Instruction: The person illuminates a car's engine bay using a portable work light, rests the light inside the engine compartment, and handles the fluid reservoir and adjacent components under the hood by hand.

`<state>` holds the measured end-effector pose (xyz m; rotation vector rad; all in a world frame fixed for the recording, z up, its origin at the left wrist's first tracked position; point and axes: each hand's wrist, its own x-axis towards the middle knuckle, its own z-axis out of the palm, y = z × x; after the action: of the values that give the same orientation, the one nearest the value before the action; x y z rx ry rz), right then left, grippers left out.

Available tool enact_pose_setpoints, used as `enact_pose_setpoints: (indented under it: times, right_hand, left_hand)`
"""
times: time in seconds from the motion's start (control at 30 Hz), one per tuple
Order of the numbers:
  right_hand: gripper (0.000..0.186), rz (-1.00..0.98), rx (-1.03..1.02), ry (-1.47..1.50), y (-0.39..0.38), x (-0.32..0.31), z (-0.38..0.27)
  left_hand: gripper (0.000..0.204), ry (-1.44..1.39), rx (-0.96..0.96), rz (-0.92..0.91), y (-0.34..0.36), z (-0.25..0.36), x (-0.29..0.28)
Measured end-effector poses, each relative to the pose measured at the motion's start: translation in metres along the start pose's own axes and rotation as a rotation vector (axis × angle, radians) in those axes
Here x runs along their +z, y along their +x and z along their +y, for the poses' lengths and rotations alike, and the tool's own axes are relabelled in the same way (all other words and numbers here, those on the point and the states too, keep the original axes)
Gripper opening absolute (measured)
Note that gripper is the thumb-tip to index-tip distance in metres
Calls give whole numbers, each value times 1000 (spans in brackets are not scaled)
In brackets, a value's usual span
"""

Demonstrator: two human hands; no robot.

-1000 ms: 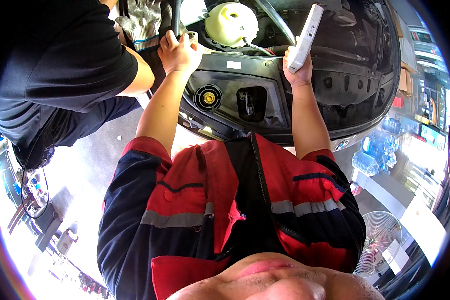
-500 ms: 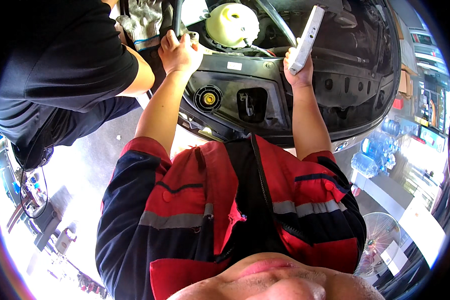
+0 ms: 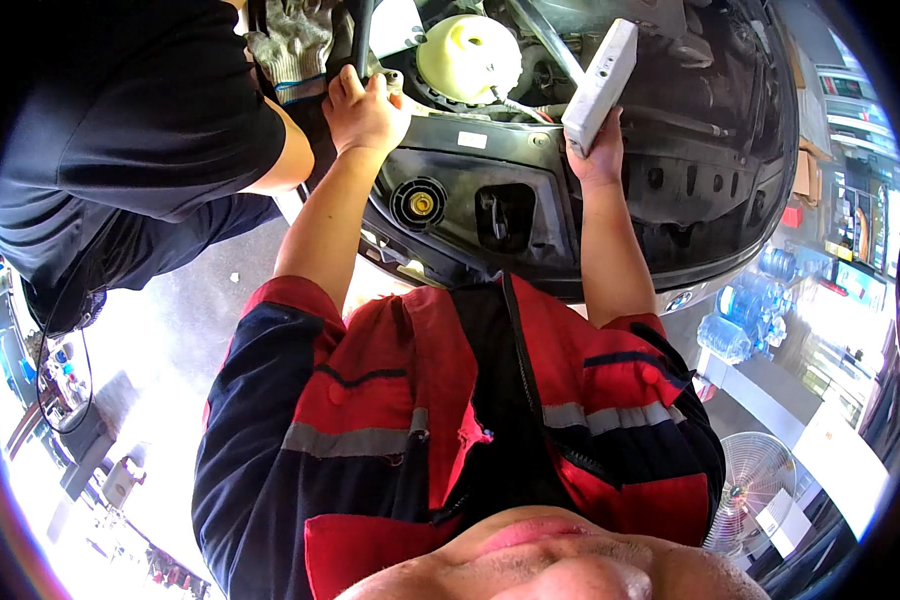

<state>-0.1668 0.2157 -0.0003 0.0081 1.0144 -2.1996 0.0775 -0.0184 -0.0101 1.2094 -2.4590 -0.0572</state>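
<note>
Upper right: pale-grey oblong bar [image 3: 602,85], gripped by right hand [image 3: 598,155]; handling step presumed, steadiness next required. Upper left: left hand [image 3: 365,118] beside black cylindrical rod [image 3: 363,32], grasp indiscernible.

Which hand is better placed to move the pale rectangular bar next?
Likely the right hand: it holds the pale bar. The left hand sits well apart from it, near the black rod.

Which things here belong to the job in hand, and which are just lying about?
Apparently in the job:
pale-grey rectangular bar, in right-hand grip
straight black rod, beside left-hand grip
pale-yellow rounded plastic tank, ahead, between them

Apparently just lying about:
clear blue-tinted plastic bottles
pale round wire-caged fan
</note>
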Motion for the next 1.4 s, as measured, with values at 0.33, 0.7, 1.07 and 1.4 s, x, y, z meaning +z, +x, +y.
enact_pose_setpoints:
  times: [0.33,0.7,1.07,1.4]
  right_hand:
    - [51,-37,46,-255,12,-9,4]
    - [48,5,-4,-588,3,20,8]
    - [37,15,-256,-793,13,6,15]
    - [39,205,-444,-1471,-3,35,18]
  left_hand:
    - [32,-9,12,56,2,3,0]
    - [29,-11,11,68,0,2,-2]
    - [36,-53,-1,-33,2,3,-5]
    - [39,-64,-20,-54,-2,3,-7]
